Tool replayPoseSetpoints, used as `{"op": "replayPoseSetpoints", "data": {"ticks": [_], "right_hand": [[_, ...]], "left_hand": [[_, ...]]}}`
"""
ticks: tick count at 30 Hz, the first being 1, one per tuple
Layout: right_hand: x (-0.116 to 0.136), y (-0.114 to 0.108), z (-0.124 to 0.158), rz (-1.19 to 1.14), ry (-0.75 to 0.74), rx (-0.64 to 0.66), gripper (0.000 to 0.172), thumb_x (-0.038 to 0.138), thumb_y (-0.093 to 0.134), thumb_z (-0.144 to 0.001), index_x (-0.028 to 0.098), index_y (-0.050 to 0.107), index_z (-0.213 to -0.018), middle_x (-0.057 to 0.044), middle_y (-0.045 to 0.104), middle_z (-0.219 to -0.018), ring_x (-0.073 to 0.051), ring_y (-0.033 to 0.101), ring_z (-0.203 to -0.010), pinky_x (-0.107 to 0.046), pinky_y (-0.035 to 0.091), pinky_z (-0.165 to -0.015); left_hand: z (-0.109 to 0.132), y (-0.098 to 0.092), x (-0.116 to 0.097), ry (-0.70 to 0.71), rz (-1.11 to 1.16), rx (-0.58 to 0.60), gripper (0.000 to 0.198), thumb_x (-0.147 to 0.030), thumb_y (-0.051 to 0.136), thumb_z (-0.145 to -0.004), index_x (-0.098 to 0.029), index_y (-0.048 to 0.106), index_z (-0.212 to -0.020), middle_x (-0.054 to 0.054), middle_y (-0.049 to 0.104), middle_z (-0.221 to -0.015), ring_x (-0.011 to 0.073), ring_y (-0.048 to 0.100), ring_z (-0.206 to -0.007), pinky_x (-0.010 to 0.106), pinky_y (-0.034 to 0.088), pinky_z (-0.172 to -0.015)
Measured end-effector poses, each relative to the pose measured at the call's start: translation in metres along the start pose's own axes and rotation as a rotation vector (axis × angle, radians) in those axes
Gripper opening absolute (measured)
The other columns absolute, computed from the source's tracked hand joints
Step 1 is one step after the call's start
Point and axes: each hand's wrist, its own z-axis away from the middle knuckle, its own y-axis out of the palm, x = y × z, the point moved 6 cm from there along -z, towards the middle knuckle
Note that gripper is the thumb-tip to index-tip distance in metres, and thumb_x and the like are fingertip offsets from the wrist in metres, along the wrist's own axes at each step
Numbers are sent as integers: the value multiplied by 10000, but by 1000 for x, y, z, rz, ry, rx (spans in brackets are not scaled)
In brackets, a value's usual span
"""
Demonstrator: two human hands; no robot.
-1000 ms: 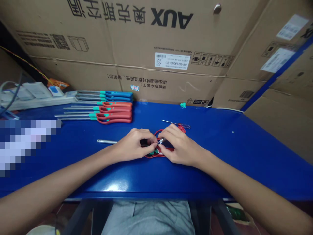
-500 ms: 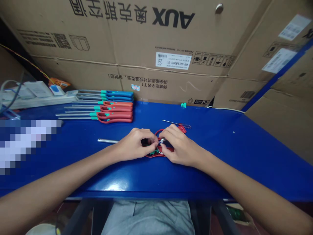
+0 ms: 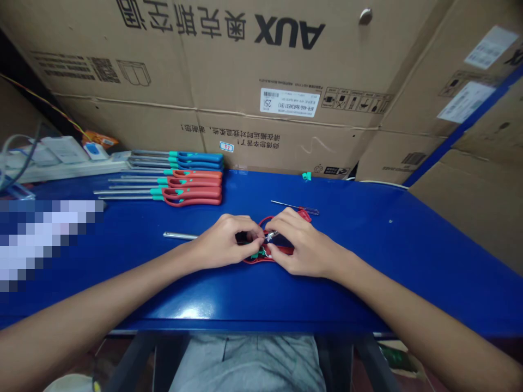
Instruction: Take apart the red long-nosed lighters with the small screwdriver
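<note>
Both my hands meet at the middle of the blue table point(image 3: 368, 256) over an opened red lighter handle point(image 3: 281, 251) with small green and metal parts inside. My left hand point(image 3: 226, 239) is curled, its fingertips pinching at the handle's inner parts. My right hand point(image 3: 300, 242) is curled too, pinching a small metal piece against the left fingers. The lighter's long metal tube point(image 3: 180, 236) sticks out to the left from under my left hand.
A row of finished long-nosed lighters point(image 3: 180, 179), blue and red handled, lies at the back left. A small screwdriver point(image 3: 296, 207) lies just behind my right hand. A tiny green part point(image 3: 305, 175) sits near the big cardboard boxes point(image 3: 245, 81) behind the table.
</note>
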Motion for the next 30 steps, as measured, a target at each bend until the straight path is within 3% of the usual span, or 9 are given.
{"op": "replayPoseSetpoints", "data": {"ticks": [5,13,18,30], "right_hand": [[1,-3,1,2,-18,10,231,45,447,-817,147,579,-977,-116,628,-935,-237,517,-922,-425,490,-833],[-2,-3,4,53,3,73,244,59,448,-870,111,575,-1071,-127,642,-996,-234,553,-944,-396,501,-833],[-4,-3,5,92,-20,103,184,74,456,-896,114,595,-1007,-130,658,-989,-232,582,-925,-387,504,-820],[-3,-2,5,134,-80,128,230,71,413,-924,118,620,-1014,-130,677,-924,-220,597,-846,-379,516,-763]], "left_hand": [[1,0,2,-19,3,-1,106,-123,593,-788,-144,694,-765,13,669,-716,100,603,-616,200,463,-614],[1,0,3,-18,-2,-13,88,-116,598,-775,-149,673,-743,7,655,-711,103,600,-622,206,463,-616],[0,1,3,-34,-8,-8,95,-135,588,-785,-150,671,-741,10,655,-712,108,600,-619,213,465,-611],[-1,0,-2,-8,-24,-15,124,-140,570,-785,-157,659,-700,7,655,-665,109,579,-619,217,455,-607]]}}
